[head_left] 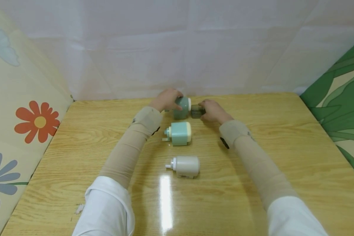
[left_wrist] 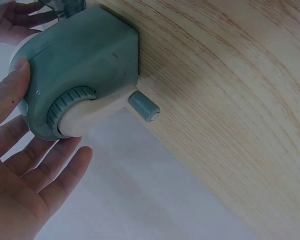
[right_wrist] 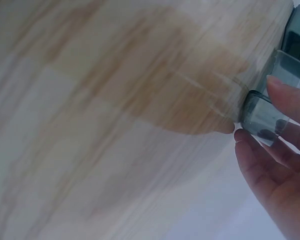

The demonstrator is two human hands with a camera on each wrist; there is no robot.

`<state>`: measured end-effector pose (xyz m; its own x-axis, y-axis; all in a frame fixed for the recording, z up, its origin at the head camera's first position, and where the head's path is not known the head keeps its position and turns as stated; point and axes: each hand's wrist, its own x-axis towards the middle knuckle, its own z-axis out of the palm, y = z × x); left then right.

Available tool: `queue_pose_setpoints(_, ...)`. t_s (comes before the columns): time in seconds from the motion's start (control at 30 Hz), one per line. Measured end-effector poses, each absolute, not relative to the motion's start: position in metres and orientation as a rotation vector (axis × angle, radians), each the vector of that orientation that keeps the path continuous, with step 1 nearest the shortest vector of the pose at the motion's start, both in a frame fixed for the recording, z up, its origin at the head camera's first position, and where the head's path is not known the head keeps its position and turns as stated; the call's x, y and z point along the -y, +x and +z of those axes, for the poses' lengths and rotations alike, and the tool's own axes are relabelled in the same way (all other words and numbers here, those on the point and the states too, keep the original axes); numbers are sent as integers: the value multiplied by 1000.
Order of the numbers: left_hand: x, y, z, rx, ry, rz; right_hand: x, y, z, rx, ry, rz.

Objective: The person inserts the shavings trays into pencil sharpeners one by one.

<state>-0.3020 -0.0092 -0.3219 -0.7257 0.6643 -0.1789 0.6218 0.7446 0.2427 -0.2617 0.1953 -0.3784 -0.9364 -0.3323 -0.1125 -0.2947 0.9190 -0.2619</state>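
At the back of the table, a dark green crank pencil sharpener lies on its side, its crank facing left. My left hand holds its left end, thumb on one side and fingers on the other. Just right of the sharpener is a clear, smoky shavings drawer. My right hand pinches that drawer between thumb and fingers. In the right wrist view the see-through drawer is close to the sharpener body; whether part of it sits inside, I cannot tell.
Nearer on the wooden table lie a teal and cream pencil sharpener and a beige one, cranks to the left. A white cloth hangs behind the back edge. Painted panels flank the table.
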Motion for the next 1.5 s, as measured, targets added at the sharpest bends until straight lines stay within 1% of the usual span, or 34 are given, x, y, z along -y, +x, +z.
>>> queue_pose_setpoints(0.63,9,-300,-320,-2692,989,245,-188,-263,-378,-2930,-540,-389)
queue_pose_setpoints(1.33,10,-297,-320,-2696,995,255,-177,-263,-377,-2885,-463,-391)
queue_pose_setpoints(1.5,10,-296,-320,-2702,991,263,-175,-262,-377,-2895,-480,-407)
